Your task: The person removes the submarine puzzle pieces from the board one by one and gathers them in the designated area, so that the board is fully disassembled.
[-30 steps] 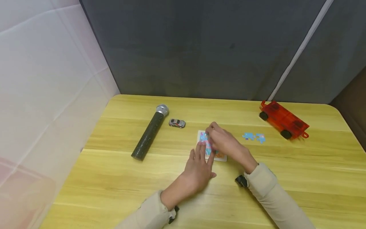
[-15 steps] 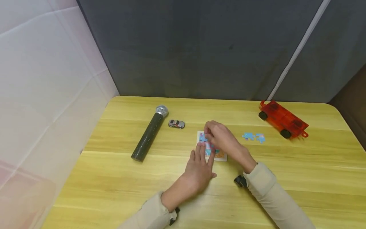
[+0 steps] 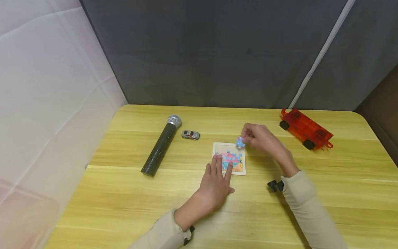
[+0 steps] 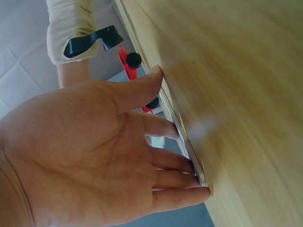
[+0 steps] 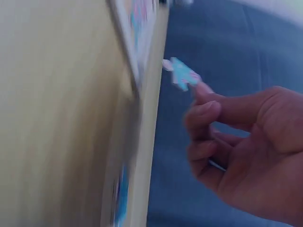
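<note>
A small puzzle board (image 3: 229,144) with a pale frame lies mid-table. Its lower part is filled with pink, teal and orange pieces, and its upper part shows bare backing. My left hand (image 3: 214,188) rests on the board's lower left with fingers stretched out. In the left wrist view, that hand's (image 4: 109,146) fingertips touch the board's edge. My right hand (image 3: 262,138) pinches a blue puzzle piece (image 3: 240,142) between thumb and finger, over the board's upper right corner. The right wrist view shows this puzzle piece (image 5: 182,74) clear of the board, somewhat blurred.
A black microphone (image 3: 161,148) with a silver head lies at left, beside a small silver toy car (image 3: 190,135). At the right stands a translucent red toy wagon (image 3: 306,128). A loose blue piece (image 5: 122,198) lies on the table, hidden by my right hand in the head view.
My right hand has lifted a blue puzzle piece off the board's upper left and carried it right. More bare backing shows. The left hand stays in place on the board.
</note>
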